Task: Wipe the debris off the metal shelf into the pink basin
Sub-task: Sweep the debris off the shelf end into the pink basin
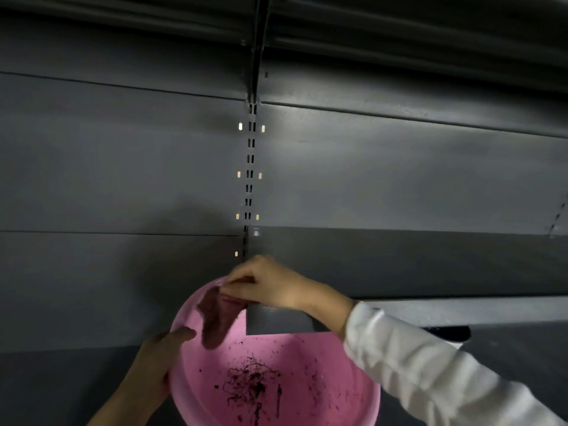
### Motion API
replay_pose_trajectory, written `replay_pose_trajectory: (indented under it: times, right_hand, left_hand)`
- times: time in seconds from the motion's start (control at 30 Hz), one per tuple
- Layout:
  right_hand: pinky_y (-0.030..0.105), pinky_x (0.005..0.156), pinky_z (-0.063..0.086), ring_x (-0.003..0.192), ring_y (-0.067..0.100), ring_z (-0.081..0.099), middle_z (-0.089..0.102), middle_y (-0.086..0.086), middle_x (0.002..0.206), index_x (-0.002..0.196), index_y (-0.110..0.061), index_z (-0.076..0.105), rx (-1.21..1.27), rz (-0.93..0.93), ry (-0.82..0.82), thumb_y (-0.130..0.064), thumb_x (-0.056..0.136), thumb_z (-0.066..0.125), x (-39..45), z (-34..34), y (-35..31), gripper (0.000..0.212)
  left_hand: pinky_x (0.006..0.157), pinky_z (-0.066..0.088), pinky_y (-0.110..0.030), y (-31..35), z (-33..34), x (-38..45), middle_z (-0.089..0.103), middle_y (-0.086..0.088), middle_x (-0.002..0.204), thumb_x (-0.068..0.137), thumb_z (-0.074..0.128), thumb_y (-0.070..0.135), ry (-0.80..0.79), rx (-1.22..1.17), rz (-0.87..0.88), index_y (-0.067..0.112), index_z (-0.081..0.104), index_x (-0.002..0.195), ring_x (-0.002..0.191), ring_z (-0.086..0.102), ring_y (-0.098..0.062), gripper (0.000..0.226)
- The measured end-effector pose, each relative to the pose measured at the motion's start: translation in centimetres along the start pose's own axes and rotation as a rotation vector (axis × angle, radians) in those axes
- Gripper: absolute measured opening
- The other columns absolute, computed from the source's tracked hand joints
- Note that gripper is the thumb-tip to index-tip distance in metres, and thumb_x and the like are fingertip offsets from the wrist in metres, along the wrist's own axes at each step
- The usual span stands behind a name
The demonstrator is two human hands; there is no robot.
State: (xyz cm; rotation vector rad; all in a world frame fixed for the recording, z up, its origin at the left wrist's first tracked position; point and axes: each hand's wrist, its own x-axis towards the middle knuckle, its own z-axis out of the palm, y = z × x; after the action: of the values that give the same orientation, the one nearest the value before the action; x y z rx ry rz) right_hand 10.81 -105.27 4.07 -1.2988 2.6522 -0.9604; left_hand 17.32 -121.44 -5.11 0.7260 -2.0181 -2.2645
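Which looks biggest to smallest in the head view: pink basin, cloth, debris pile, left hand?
As they look in the head view:
1. pink basin
2. left hand, nearer the camera, so unsure against the cloth
3. cloth, hanging from the right hand
4. debris pile

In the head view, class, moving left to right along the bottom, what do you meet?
Left hand gripping the rim → dark red cloth hanging from the right hand → debris in the pink basin → white sleeve.
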Motion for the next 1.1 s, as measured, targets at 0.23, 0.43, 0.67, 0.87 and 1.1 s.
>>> replay_pose_trajectory:
  times: [0.23, 0.43, 0.67, 0.87, 1.1]
  right_hand:
    - [0.003, 0.039, 0.036, 0.038, -0.007, 0.049, 0.06, -0.016, 0.047, 0.088, 0.002, 0.066, 0.222, 0.164, 0.257, -0.005, 0.091, 0.049, -3.8, -5.9, 3.4, 0.018]
    - [0.021, 0.08, 0.04, 0.108, 0.026, 0.059, 0.063, 0.015, 0.113, 0.107, -0.008, 0.062, -0.234, 0.547, 0.424, -0.006, 0.094, 0.042, -11.4, -13.3, 14.1, 0.024]
    - [0.019, 0.105, 0.023, 0.134, 0.021, 0.039, 0.045, 0.006, 0.143, 0.125, -0.015, 0.055, -0.304, 0.461, 0.114, -0.022, 0.093, 0.048, -7.5, -8.6, 11.2, 0.034]
    - [0.023, 0.107, 0.031, 0.125, 0.013, 0.048, 0.056, 0.007, 0.134, 0.121, -0.008, 0.058, -0.151, 0.104, -0.053, -0.016, 0.091, 0.051, -2.2, -2.8, 4.3, 0.032]
    - [0.016, 0.065, 0.033, 0.089, 0.021, 0.057, 0.066, 0.02, 0.101, 0.101, 0.007, 0.063, -0.132, 0.001, -0.121, -0.011, 0.093, 0.045, 0.9, 0.1, 0.3, 0.026]
  left_hand:
    - [0.066, 0.048, -0.038, 0.2, 0.1, -0.9, 0.066, -0.027, 0.081, 0.084, 0.053, 0.0, 0.082, -0.046, -0.042, -0.002, 0.06, 0.084, 0.078, 0.062, -0.041, 0.007]
    - [0.072, 0.051, -0.046, 0.2, -0.1, -1.1, 0.067, -0.031, 0.083, 0.085, 0.053, 0.0, 0.134, -0.078, -0.065, -0.008, 0.06, 0.095, 0.082, 0.063, -0.045, 0.014]
    - [0.057, 0.046, -0.036, 0.3, -0.3, -1.3, 0.065, -0.027, 0.086, 0.086, 0.053, 0.0, 0.143, -0.099, -0.056, -0.005, 0.057, 0.105, 0.075, 0.061, -0.038, 0.019]
    - [0.067, 0.05, -0.042, -0.1, -0.7, -0.8, 0.063, -0.03, 0.1, 0.085, 0.055, 0.002, 0.122, -0.101, -0.07, -0.004, 0.054, 0.114, 0.087, 0.062, -0.044, 0.03]
    - [0.061, 0.047, -0.036, -0.2, -2.4, -1.1, 0.064, -0.026, 0.085, 0.085, 0.055, 0.002, 0.187, -0.115, -0.052, -0.002, 0.06, 0.09, 0.074, 0.061, -0.038, 0.008]
